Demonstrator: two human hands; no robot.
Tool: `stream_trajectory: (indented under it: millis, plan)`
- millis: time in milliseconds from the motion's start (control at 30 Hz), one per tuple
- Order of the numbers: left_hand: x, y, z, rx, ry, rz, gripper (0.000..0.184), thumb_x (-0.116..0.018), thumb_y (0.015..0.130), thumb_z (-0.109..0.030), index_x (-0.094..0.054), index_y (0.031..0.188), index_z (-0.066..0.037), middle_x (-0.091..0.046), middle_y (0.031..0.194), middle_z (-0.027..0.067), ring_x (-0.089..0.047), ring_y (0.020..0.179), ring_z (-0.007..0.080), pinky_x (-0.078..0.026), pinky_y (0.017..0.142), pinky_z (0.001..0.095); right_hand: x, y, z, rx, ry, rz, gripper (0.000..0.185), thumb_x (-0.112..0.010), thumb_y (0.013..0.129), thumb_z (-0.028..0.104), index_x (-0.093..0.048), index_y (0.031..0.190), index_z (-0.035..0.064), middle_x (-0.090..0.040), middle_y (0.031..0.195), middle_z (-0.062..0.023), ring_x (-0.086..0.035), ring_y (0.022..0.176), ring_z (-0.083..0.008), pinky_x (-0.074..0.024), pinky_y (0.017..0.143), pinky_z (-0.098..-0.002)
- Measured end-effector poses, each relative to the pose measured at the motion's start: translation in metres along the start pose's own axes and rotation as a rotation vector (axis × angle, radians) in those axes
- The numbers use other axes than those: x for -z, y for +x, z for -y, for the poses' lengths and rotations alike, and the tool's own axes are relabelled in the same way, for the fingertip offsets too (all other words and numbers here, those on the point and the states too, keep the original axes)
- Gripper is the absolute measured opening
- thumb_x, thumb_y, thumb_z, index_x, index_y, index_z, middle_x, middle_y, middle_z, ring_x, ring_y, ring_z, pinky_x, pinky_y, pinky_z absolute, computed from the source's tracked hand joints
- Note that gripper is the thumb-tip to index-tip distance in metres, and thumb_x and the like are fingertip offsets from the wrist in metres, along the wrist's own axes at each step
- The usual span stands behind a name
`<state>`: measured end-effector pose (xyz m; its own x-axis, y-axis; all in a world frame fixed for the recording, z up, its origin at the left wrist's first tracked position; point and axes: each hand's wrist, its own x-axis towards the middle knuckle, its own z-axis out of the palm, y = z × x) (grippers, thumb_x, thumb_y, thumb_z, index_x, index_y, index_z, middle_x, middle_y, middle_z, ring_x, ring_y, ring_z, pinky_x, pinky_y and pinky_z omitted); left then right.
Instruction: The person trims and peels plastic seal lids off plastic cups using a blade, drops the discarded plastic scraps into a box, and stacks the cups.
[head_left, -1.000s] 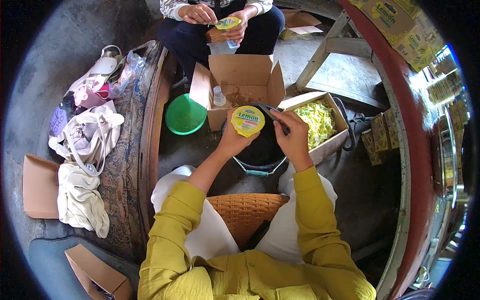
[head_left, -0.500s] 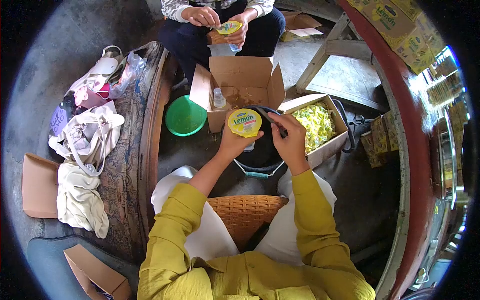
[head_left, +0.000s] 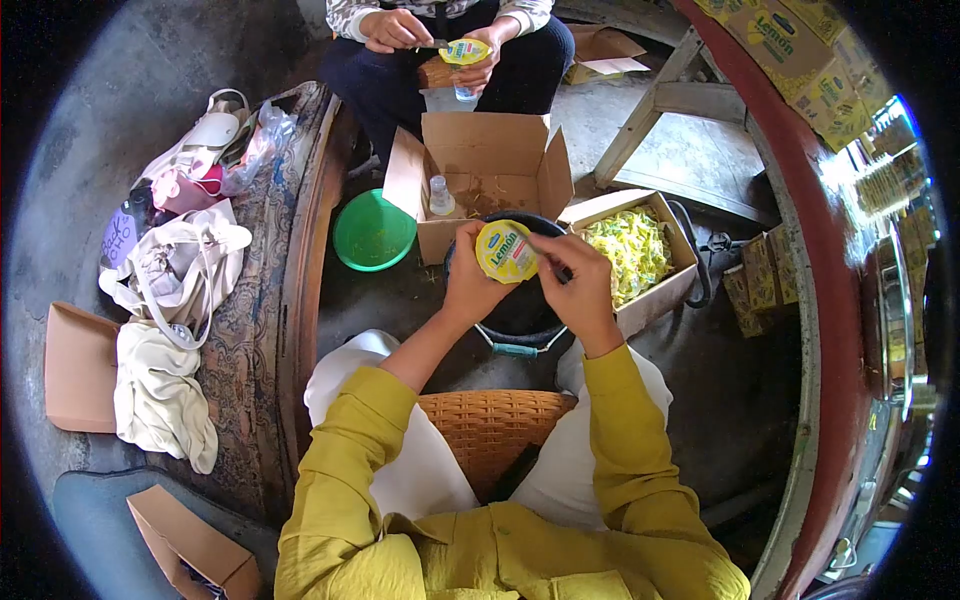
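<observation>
Tilted further and shifted a little rightward since half a second ago, one lidded cup (head_left: 507, 252) now meets the right hand (head_left: 580, 282) at its lid's edge; the printed lettering slants more steeply. The left hand (head_left: 472, 283) is curled round the cup, which appears above the far left part of the rim of the single black bucket (head_left: 520, 312). The right hand pinches one dark-handled tool (head_left: 564, 274), its tip against or just beside the lid.

Two yellow-lidded cups show in all: the second cup (head_left: 465, 52) is in a co-worker's hands (head_left: 398, 31). One open carton (head_left: 487, 140) stands beyond the bucket, with clear plastic (head_left: 441, 196) by its near left corner, perhaps one cup or several nested. One green basin (head_left: 372, 240) sits off the carton's left side. To the right, one box (head_left: 650, 300) is heaped to its edges with yellow strips (head_left: 625, 252), too tangled to count.

The held cup's body is hidden by the left hand, and fingers cover much of the tool. Printed cartons (head_left: 800, 60) at upper right are cut off by the round view; the co-worker's head is out of frame.
</observation>
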<state>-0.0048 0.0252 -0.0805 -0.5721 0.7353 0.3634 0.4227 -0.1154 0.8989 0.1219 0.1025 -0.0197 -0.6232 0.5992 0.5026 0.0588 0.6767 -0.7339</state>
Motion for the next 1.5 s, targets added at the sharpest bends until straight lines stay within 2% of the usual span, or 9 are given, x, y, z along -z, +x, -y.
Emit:
stream_trajectory:
  millis: [33,133,433,533,633,900,1233,1367,1500]
  plan:
    - [0.001,0.000,0.000,0.016,-0.002,0.003,0.069,-0.080,0.057,-0.012,-0.034,0.108,-0.003,-0.052,0.100,0.0137,-0.054,0.093,0.0224,-0.044,0.080,0.0314,-0.001,-0.001,0.002,0.035,-0.062,0.035,0.027,-0.057,0.069,-0.007,-0.064,0.093,0.0035,-0.060,0.077,-0.0110,-0.059,0.065,-0.0199,-0.0468,0.059,-0.0258]
    - [0.002,0.001,-0.001,0.029,0.003,0.006,0.068,-0.080,0.057,-0.011,-0.035,0.107,-0.003,-0.052,0.100,0.0130,-0.054,0.093,0.0212,-0.044,0.080,0.0308,-0.006,-0.003,0.005,0.057,-0.112,0.070,0.027,-0.056,0.067,-0.006,-0.063,0.092,0.0024,-0.058,0.079,-0.0136,-0.058,0.074,-0.0287,-0.0481,0.068,-0.0338]
    - [0.001,0.001,0.003,0.002,-0.018,0.052,0.064,-0.078,0.059,-0.010,-0.035,0.106,-0.003,-0.053,0.097,0.0138,-0.056,0.089,0.0222,-0.045,0.076,0.0310,-0.008,-0.003,0.001,0.059,-0.093,0.104,0.027,-0.056,0.067,-0.006,-0.063,0.092,0.0015,-0.058,0.082,-0.0138,-0.058,0.076,-0.0291,-0.0481,0.070,-0.0342]
    - [0.002,0.002,0.001,-0.016,-0.013,0.059,0.064,-0.078,0.059,-0.009,-0.035,0.106,-0.003,-0.053,0.097,0.0138,-0.056,0.089,0.0227,-0.045,0.075,0.0312,-0.007,-0.003,0.003,0.079,-0.117,0.095,0.027,-0.057,0.069,-0.007,-0.064,0.093,0.0027,-0.060,0.079,-0.0124,-0.059,0.069,-0.0251,-0.0482,0.063,-0.0296]
    - [0.002,0.001,-0.001,0.000,-0.007,0.073,0.064,-0.078,0.059,-0.009,-0.035,0.107,-0.003,-0.053,0.098,0.0133,-0.055,0.090,0.0223,-0.045,0.076,0.0312,-0.010,-0.005,0.000,0.047,-0.104,0.124,0.027,-0.055,0.067,-0.006,-0.063,0.091,0.0015,-0.058,0.081,-0.0142,-0.058,0.076,-0.0294,-0.0480,0.070,-0.0345]
    - [0.003,-0.001,0.008,-0.044,0.116,0.093,0.065,-0.078,0.059,-0.010,-0.036,0.109,-0.003,-0.054,0.100,0.0135,-0.055,0.093,0.0234,-0.045,0.078,0.0317,-0.012,-0.006,0.000,0.038,-0.113,0.147,0.025,-0.054,0.067,-0.006,-0.063,0.089,0.0002,-0.057,0.080,-0.0154,-0.057,0.076,-0.0306,-0.0474,0.069,-0.0361]
    - [-0.003,-0.002,0.007,-0.016,0.059,0.109,0.065,-0.077,0.058,-0.006,-0.035,0.108,-0.003,-0.053,0.100,0.0140,-0.055,0.094,0.0251,-0.045,0.079,0.0336,-0.009,-0.007,-0.004,0.031,-0.201,0.181,0.025,-0.053,0.067,-0.004,-0.064,0.089,0.0013,-0.057,0.079,-0.0156,-0.056,0.077,-0.0311,-0.0471,0.070,-0.0374]
    - [-0.004,0.001,0.011,-0.013,0.055,0.105,0.067,-0.078,0.058,-0.006,-0.035,0.109,-0.003,-0.053,0.101,0.0139,-0.055,0.095,0.0250,-0.045,0.079,0.0334,-0.006,-0.008,-0.012,0.049,-0.224,0.168,0.020,-0.056,0.068,-0.006,-0.064,0.086,0.0002,-0.057,0.075,-0.0141,-0.057,0.069,-0.0302,-0.0466,0.063,-0.0338]
    - [-0.007,-0.004,0.013,-0.028,0.122,0.124,0.067,-0.078,0.058,-0.007,-0.035,0.109,-0.004,-0.053,0.101,0.0139,-0.055,0.095,0.0252,-0.045,0.079,0.0335,-0.002,-0.009,-0.016,0.039,-0.238,0.214,0.022,-0.055,0.067,-0.005,-0.065,0.085,0.0015,-0.057,0.077,-0.0142,-0.057,0.073,-0.0303,-0.0471,0.066,-0.0349]
